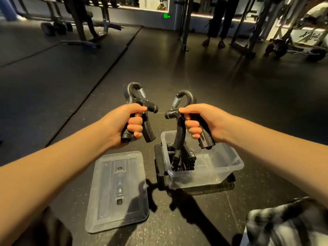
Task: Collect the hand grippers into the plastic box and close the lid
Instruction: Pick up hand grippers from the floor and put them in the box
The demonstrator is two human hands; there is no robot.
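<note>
- Left hand grips one hand gripper; right hand grips another gripper, both held above the floor.
- Clear plastic box already holds several grippers.
- Lid lies off, left of the box; closing remains.

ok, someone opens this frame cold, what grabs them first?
Mid-frame, the left hand grips a black hand gripper and the right hand grips a second hand gripper, both raised with springs up. Below the right hand, the clear plastic box stands open with more grippers inside. Its lid lies flat on the floor to the left.
</note>
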